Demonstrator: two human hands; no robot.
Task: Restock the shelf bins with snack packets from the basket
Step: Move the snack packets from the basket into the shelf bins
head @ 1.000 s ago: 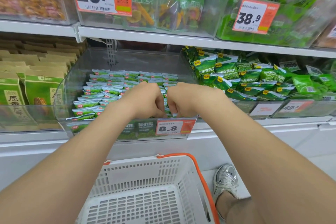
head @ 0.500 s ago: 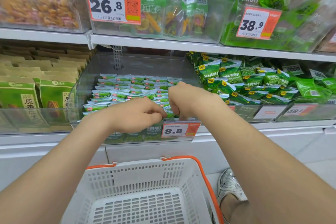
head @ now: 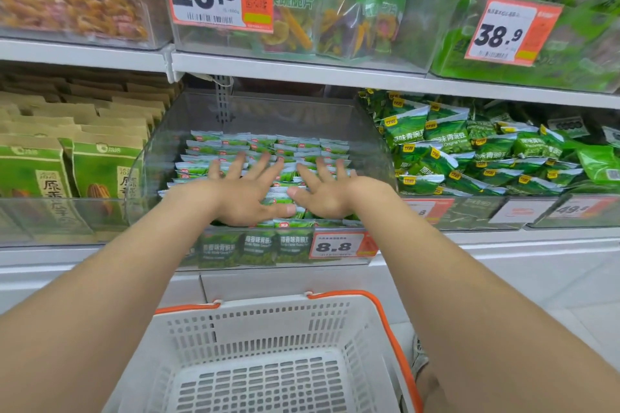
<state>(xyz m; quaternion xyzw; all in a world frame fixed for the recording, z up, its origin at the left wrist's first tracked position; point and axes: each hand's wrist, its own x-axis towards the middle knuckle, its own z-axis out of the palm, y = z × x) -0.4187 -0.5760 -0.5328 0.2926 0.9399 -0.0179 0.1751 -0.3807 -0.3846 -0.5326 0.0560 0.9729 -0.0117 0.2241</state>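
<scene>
Your left hand (head: pixel 241 194) and right hand (head: pixel 323 194) lie side by side, fingers spread straight and gripping nothing, palms down on the green snack packets (head: pixel 231 141) toward the front edge of the clear bin (head: pixel 285 114). The packets lie in rows across the bin. The white basket (head: pixel 268 307) sits below the front edge of the shelf (head: pixel 503 243)

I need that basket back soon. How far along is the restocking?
Done: the basket shows no packets where visible, and neat rows of snack packets line the 8.8 bin. In hand: left hand and right hand spread flat over the rows, gripping nothing. Left: probably only final smoothing.
</scene>
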